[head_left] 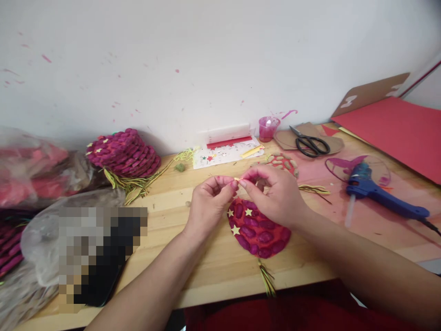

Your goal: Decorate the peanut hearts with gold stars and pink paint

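Observation:
My left hand [211, 200] and my right hand [275, 193] meet fingertip to fingertip, both closed in a pinch on a small yellow piece [236, 179], perhaps a star sticker; its shape is mostly covered. Just below them on the wooden table lies a round red craft piece [265, 236] set with purple-painted, shell-like lumps. Three pale yellow stars [235, 229] sit on its left side, and a yellow-green yarn tassel [267, 278] hangs from its near edge. Part of the piece is hidden under my right hand.
Behind are a white sheet with small stars [223, 158], a pink cup [268, 128] and black scissors [313, 145]. At right lie a blue glue gun [386, 195] and red card [396, 133]. Stacked purple pieces [124, 154], plastic bags [44, 239] and a dark pixelated object [110, 257] occupy the left.

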### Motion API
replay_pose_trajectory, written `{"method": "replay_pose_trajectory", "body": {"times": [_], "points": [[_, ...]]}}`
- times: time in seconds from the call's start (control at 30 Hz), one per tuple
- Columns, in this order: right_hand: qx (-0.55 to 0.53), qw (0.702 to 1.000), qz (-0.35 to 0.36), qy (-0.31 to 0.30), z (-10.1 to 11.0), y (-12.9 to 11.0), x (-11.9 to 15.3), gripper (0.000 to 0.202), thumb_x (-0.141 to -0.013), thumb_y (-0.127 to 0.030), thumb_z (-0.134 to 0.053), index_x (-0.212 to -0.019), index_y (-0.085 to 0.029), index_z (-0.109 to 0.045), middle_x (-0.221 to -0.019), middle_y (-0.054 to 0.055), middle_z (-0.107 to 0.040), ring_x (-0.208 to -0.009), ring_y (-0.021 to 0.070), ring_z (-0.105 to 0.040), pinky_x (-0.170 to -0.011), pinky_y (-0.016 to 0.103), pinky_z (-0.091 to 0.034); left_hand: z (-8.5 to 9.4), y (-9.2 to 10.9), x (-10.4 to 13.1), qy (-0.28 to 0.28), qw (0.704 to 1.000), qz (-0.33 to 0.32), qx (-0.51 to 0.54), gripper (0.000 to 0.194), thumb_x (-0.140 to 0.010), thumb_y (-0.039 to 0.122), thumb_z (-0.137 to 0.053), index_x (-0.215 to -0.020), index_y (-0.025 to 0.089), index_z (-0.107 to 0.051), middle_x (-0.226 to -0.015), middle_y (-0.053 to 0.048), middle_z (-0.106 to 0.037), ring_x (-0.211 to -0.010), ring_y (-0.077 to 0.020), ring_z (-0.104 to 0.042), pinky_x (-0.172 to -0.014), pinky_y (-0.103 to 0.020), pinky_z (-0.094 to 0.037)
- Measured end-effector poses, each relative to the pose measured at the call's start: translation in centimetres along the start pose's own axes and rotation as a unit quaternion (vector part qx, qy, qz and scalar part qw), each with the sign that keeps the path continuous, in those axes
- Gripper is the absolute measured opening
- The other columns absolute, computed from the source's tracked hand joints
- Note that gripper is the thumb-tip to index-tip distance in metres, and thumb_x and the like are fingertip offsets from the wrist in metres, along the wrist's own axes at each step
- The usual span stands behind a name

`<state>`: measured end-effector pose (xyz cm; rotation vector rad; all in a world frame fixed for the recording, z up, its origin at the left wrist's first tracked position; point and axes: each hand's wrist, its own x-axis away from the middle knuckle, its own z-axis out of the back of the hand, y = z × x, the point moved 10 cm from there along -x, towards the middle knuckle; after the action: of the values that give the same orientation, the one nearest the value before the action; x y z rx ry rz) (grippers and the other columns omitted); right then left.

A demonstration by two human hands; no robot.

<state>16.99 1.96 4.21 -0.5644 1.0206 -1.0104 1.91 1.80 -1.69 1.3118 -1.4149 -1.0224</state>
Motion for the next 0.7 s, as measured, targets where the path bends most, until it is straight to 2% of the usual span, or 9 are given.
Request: {"method": "replay_pose_trajectory", "body": {"times": [0.07, 0.17, 0.33, 0.4, 0.5, 0.7], "points": [[-0.109, 0.987, -0.104, -0.054, -1.0, 1.9, -0.2, 0.015, -0.087, -0.031, -0.07, -0.08, -0.019, -0.066, -0.065, -0.001, -0.066, -0.056, 0.0117, -0.056, -0.054, 0.027, -0.042, -0.2, 0.0, 0.0, -0.013, 1.0, 0.003, 0.006, 0.029, -0.071, 0.036, -0.093, -0.081, 0.015, -0.076, -0.07, 0.001, -0.071, -0.062, -0.0066, -0.058, -0.06, -0.017, -0.048], [-0.25, 0.934, -0.219, -0.131, -2.9, 3.7, 0.3, 0.03, -0.078, -0.044, -0.081, -0.078, -0.018, -0.065, -0.06, -0.003, -0.061, -0.051, 0.0092, -0.052, -0.048, 0.024, -0.039, -0.4, 0.0, -0.1, -0.036, 0.999, 0.014, 0.022, 0.029, -0.07, 0.036, -0.095, -0.081, 0.015, -0.077, -0.072, 0.0, -0.073, -0.061, -0.0065, -0.06, -0.059, -0.017, -0.049], [-0.38, 0.851, -0.3, -0.205, -4.7, 4.4, 1.3, 0.045, -0.065, -0.051, -0.093, -0.074, -0.017, -0.064, -0.062, -0.003, -0.063, -0.051, 0.0058, -0.052, -0.046, 0.018, -0.036, -0.9, 0.4, -0.2, -0.068, 0.997, 0.023, 0.042, 0.03, -0.065, 0.034, -0.098, -0.08, 0.016, -0.079, -0.07, 0.0, -0.074, -0.059, -0.0072, -0.062, -0.059, -0.018, -0.051], [-0.404, 0.832, -0.314, -0.214, -5.0, 4.5, 1.6, 0.048, -0.062, -0.052, -0.095, -0.074, -0.017, -0.064, -0.063, -0.003, -0.064, -0.052, 0.0059, -0.054, -0.046, 0.018, -0.037, -1.0, 0.5, -0.2, -0.071, 0.996, 0.026, 0.043, 0.032, -0.062, 0.034, -0.099, -0.079, 0.016, -0.079, -0.069, 0.0, -0.073, -0.059, -0.0075, -0.063, -0.059, -0.018, -0.051], [-0.383, 0.847, -0.306, -0.206, -4.8, 4.7, 1.4, 0.048, -0.062, -0.054, -0.094, -0.072, -0.017, -0.065, -0.061, -0.003, -0.064, -0.05, 0.0054, -0.053, -0.045, 0.017, -0.038, -0.8, 0.3, -0.3, -0.066, 0.997, 0.033, 0.034, 0.034, -0.061, 0.036, -0.1, -0.078, 0.016, -0.078, -0.068, 0.0, -0.072, -0.059, -0.0078, -0.062, -0.058, -0.018, -0.051], [-0.258, 0.925, -0.249, -0.124, -3.0, 4.7, 0.2, 0.033, -0.074, -0.046, -0.085, -0.08, -0.017, -0.07, -0.061, -0.003, -0.065, -0.052, 0.0084, -0.055, -0.05, 0.022, -0.042, 0.3, -0.2, -0.6, -0.027, 0.999, 0.017, -0.014, 0.033, -0.069, 0.04, -0.095, -0.079, 0.015, -0.076, -0.07, 0.0, -0.072, -0.059, -0.0065, -0.058, -0.058, -0.017, -0.047]]}}
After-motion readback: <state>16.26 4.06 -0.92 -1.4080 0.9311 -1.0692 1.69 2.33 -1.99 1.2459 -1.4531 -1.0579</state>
